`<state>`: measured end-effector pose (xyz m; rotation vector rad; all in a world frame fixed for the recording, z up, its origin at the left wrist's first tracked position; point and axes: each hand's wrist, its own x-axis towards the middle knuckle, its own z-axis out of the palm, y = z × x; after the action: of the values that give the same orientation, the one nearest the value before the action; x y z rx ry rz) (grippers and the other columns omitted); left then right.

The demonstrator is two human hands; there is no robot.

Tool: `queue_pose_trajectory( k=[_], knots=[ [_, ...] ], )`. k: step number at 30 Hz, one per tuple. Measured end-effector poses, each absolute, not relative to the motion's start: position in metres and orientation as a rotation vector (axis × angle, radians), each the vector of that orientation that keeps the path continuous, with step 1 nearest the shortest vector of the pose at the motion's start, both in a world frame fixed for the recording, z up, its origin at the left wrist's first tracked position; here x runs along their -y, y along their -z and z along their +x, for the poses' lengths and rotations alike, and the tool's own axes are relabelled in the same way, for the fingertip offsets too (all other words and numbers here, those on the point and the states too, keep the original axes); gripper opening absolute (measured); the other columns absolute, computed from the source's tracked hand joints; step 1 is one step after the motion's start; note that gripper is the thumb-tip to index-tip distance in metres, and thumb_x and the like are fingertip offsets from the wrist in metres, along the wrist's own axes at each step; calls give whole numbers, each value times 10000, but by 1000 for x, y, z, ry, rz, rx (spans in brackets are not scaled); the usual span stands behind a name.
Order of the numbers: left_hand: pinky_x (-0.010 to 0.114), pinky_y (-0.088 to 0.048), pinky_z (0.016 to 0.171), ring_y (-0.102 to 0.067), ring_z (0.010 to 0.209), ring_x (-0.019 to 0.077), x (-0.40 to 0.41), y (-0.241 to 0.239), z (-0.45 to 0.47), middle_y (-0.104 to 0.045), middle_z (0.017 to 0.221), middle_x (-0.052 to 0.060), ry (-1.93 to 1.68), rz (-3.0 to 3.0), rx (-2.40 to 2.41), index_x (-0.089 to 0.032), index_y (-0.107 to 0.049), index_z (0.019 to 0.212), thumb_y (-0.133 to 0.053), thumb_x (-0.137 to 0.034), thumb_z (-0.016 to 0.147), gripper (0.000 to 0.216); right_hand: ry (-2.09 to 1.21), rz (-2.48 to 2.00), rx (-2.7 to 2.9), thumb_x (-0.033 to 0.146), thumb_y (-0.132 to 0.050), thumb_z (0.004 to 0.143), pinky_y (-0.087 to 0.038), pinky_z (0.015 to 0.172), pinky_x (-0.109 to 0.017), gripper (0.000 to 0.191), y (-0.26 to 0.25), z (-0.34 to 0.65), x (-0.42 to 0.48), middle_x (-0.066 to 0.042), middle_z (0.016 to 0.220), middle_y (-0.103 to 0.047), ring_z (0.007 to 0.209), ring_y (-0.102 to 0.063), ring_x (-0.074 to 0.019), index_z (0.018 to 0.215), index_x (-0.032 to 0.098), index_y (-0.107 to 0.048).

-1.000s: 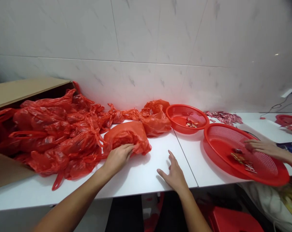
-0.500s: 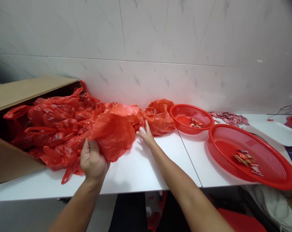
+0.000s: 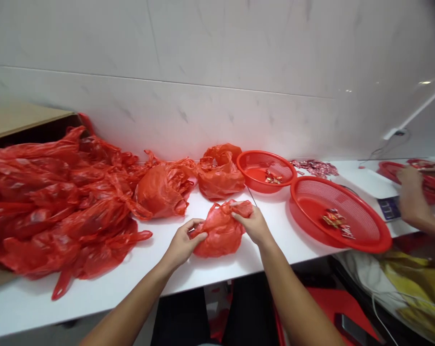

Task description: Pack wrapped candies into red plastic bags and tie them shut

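Between my two hands is a crumpled red plastic bag (image 3: 220,233), just above the white table in front of me. My left hand (image 3: 184,242) pinches its left side between thumb and fingers. At its upper right edge, my right hand (image 3: 251,222) grips the gathered plastic. Behind it rests another red bag (image 3: 163,190), bunched up. Beside that, an opened-out red bag (image 3: 220,175) stands near the wall. What is inside the held bag, if anything, is hidden.
A heap of red bags (image 3: 66,206) spills from a cardboard box (image 3: 26,120) at left. To the right are a small red basket (image 3: 248,170) and a larger red basket (image 3: 300,218), both with wrapped pieces inside. Another person's hand (image 3: 412,187) is by a scale (image 3: 389,208).
My left hand has moved right with the bag, and my right hand has come back from the rear and taken hold of it. The view has turned right; another person's hands now show.
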<state>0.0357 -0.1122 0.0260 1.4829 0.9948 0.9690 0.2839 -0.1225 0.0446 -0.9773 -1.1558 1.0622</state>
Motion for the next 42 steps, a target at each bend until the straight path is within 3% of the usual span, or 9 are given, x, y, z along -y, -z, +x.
queue_pose_trajectory(
  k=[4,11,15,18,25,31,34,38,42],
  knots=[
    [369,-578,819,-679,863,223,106,-23,31,-694,952,45,-957,1778,-1142,-216,-695,1180,-753,-321,799,399,-914,-1038,1272,507,-775,875,-484,1137,-544,382,-40,324,138,-122,1256,-758,1228,-683,-328,1140,234,-816],
    [543,-375,1238,-424,1500,361,121,-74,70,-456,1611,155,-1129,2349,-949,-276,-380,1609,-792,-418,849,876,-856,-893,1632,491,-599,1024,-472,1165,-496,350,-64,322,170,-80,1455,-652,1355,-613,-296,1285,332,-770],
    [435,-552,1049,-715,1128,268,110,-98,90,-768,1207,77,-1032,2322,-840,-264,-700,1306,-659,-313,963,349,-759,-828,1655,535,-587,1017,-536,1067,-500,330,-70,318,179,-92,1302,-725,1209,-692,-302,1090,322,-829],
    [368,-586,934,-742,997,235,101,-99,86,-793,1055,67,-1172,2215,-863,-244,-779,1072,-630,-332,1000,188,-689,-909,1443,440,-712,954,-548,1027,-466,181,-57,331,185,-94,1194,-754,1145,-711,-288,968,298,-825],
    [428,-581,999,-676,1239,311,103,-75,98,-619,1480,156,-843,1920,-672,-253,-494,1551,-805,-380,851,776,-996,-743,1151,399,-744,885,-579,918,-486,218,-30,348,187,-113,1060,-772,989,-746,-301,752,235,-688],
    [304,-562,710,-715,735,197,114,-67,114,-748,798,43,-913,1694,-897,-163,-711,926,-679,-366,923,206,-442,-1166,942,360,-752,852,-563,925,-404,441,-41,344,192,-115,1264,-670,1062,-687,-234,1243,243,-585],
    [283,-548,676,-704,697,176,127,-65,117,-736,780,19,-1114,1778,-1024,-188,-696,932,-649,-336,948,156,-232,-1230,822,408,-687,928,-555,784,-324,502,-43,334,205,-43,1010,-662,863,-670,-185,1362,237,-502],
    [276,-546,694,-704,744,171,145,-54,126,-757,870,35,-1243,2167,-849,-208,-710,956,-621,-260,952,104,-741,-1308,1147,437,-823,814,-548,626,-284,860,-41,308,201,-27,1012,-710,692,-678,-168,1528,270,-372],
    [277,-558,743,-708,768,171,132,-44,117,-764,885,29,-1243,2195,-944,-209,-714,959,-604,-240,940,117,-829,-1328,1211,446,-737,880,-524,633,-273,323,-35,314,185,-14,772,-707,659,-655,-167,1077,192,-700]
  ],
)
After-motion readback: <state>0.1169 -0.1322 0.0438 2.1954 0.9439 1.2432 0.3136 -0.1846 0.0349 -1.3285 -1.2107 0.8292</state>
